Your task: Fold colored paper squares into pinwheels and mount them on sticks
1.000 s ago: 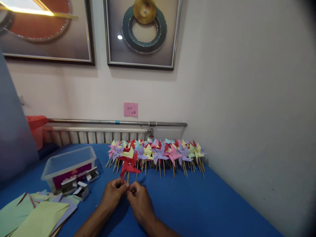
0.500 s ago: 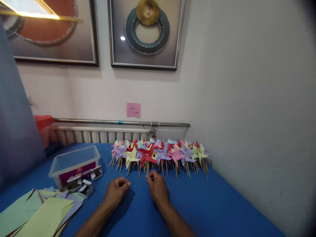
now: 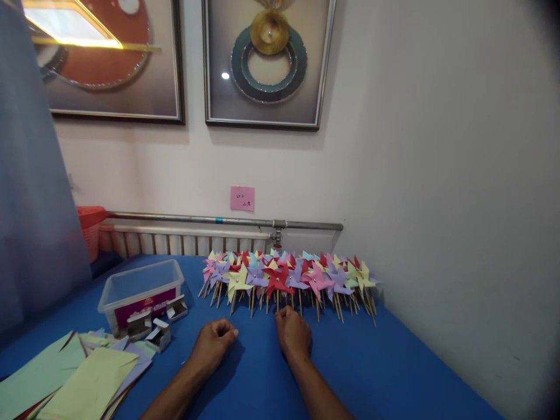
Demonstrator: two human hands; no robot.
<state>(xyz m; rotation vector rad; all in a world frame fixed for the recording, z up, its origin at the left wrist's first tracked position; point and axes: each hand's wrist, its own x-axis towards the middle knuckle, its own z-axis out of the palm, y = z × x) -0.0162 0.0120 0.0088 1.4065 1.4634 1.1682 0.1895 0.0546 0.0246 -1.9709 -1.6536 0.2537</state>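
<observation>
My right hand [image 3: 294, 333] is closed on the lower end of the stick of a red pinwheel [image 3: 278, 280], which stands upright before the other pinwheels. To the left, my left hand [image 3: 213, 344] hovers over the blue cloth with fingers curled and thumb against them; nothing shows in it. Behind my hands, several rows of paper pinwheels in pink, purple, yellow and red stand on wooden sticks, among them a yellow pinwheel [image 3: 238, 282] and a pink pinwheel [image 3: 317, 280]. How the rear sticks are held up is hidden.
At left stands a clear plastic tub [image 3: 142, 286] with small open boxes [image 3: 158, 335] in front. Coloured paper sheets [image 3: 90, 382] lie in a pile nearer me. A metal pipe [image 3: 192, 220] runs along the wall behind, and a red basket [image 3: 91, 224] stands back left.
My right hand has moved a little to the right, and the red pinwheel has shifted along with it. My left hand keeps nearly the same pose. The whole view has shifted slightly.
</observation>
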